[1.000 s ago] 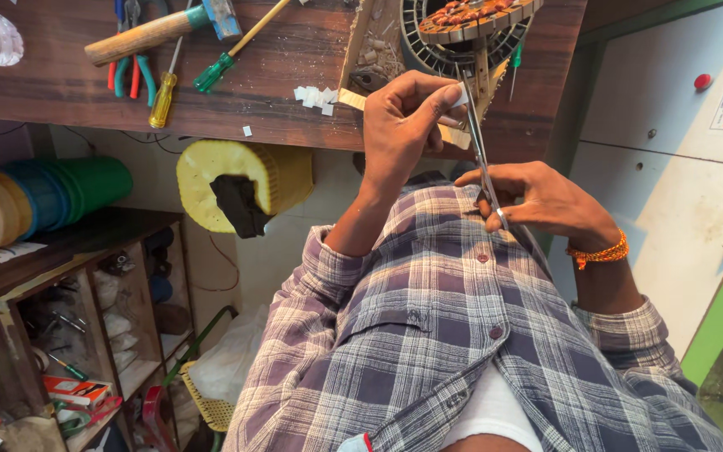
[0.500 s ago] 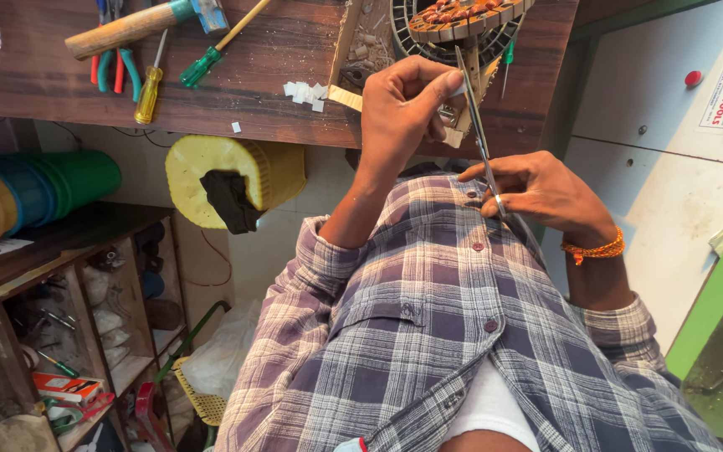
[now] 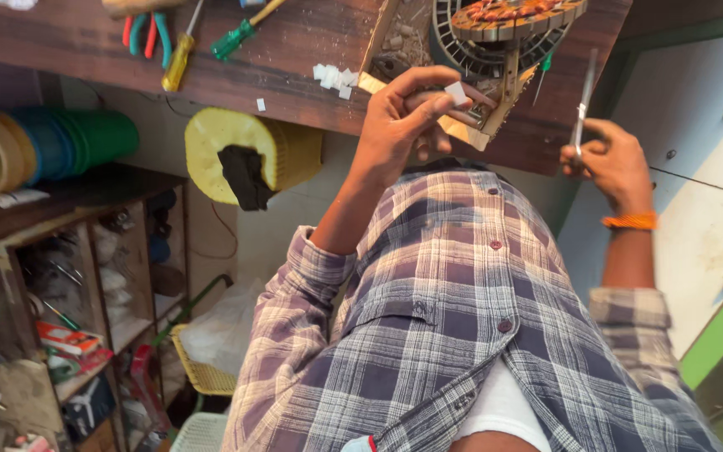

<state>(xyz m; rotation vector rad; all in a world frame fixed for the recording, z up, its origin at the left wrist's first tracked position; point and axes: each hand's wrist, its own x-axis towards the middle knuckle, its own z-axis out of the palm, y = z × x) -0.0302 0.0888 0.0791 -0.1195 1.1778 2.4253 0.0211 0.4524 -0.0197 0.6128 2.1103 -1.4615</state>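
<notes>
White strip point(image 3: 457, 92) pinched between left fingers point(image 3: 428, 102).

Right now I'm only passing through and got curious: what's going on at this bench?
A person in a plaid shirt works at a wooden workbench. The left hand pinches a small white piece against a motor stator with copper windings at the bench edge. The right hand, with an orange band at the wrist, holds a slim metal tool upright, clear of the stator. Screwdrivers and more white pieces lie on the bench.
</notes>
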